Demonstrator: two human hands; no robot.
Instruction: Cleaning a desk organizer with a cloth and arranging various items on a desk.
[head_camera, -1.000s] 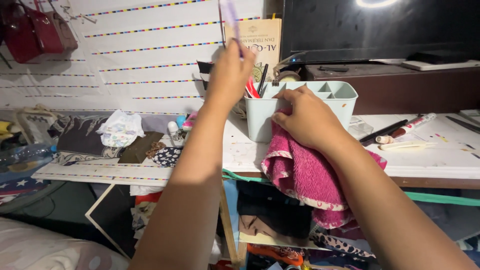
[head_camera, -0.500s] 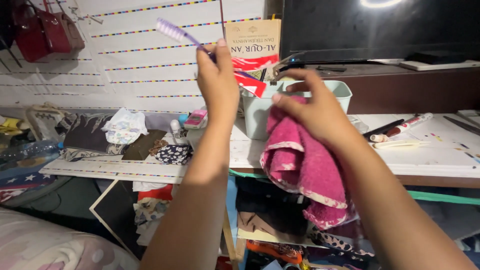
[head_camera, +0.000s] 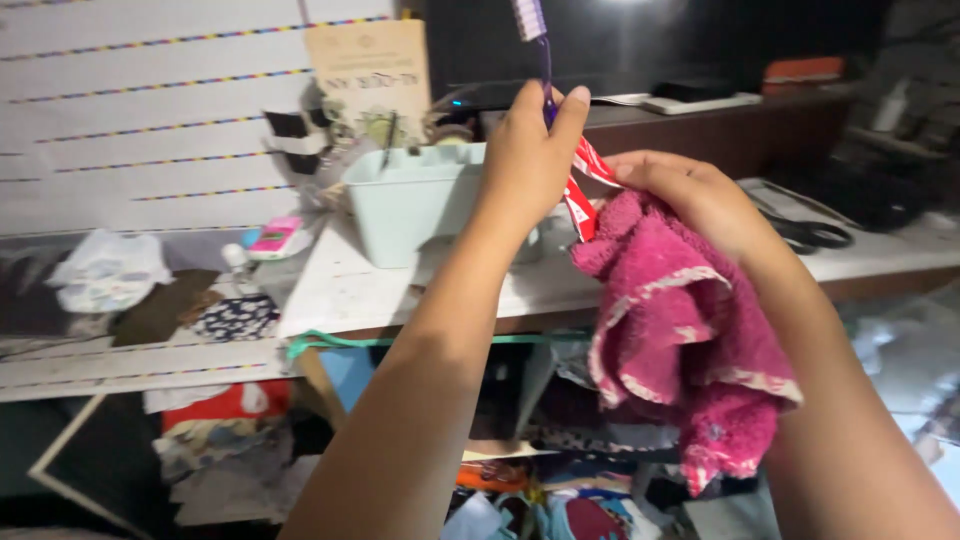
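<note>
Clutter covers the white table (head_camera: 330, 290) while left fingers (head_camera: 565, 110) clamp a toothbrush (head_camera: 535, 40), right fingers (head_camera: 640, 170) a pink towel (head_camera: 680, 330).

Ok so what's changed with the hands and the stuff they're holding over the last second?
The right hand has lifted the pink towel off the pale green organiser and drawn it clear to the right. The left hand has swung the purple toothbrush from tilted left back to upright, bristles up. Both grips are unchanged, red-and-white tube included; the organiser stays on the white shelf.
</note>
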